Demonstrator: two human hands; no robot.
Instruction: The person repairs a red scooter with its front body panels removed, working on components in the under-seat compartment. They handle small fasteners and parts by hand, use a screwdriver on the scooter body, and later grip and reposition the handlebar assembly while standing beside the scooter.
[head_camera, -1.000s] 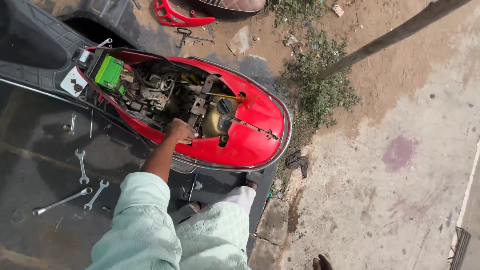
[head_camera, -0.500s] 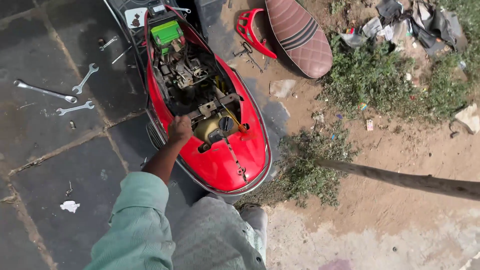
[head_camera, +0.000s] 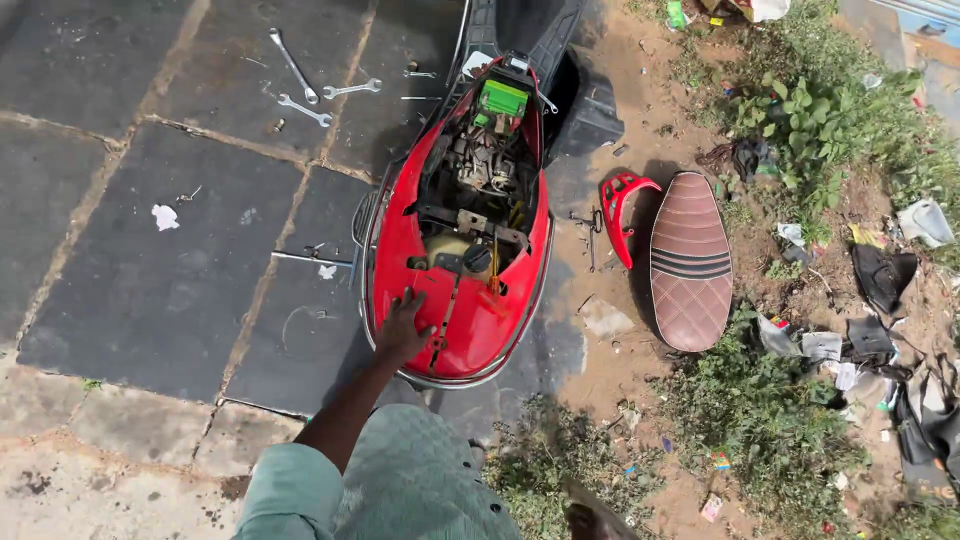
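Head view looks down at a red scooter with its seat off, so the engine and a green battery show. The left hand lies flat and open on the red rear cover, just beside the black fuel cap; it grips nothing. The right hand is out of sight. The scooter stands on dark stone slabs. 3 spanners lie on the slabs to the left, well apart from the hand. A brown seat and a small red panel lie on the dirt to the right. Weeds and scraps of trash are near them.
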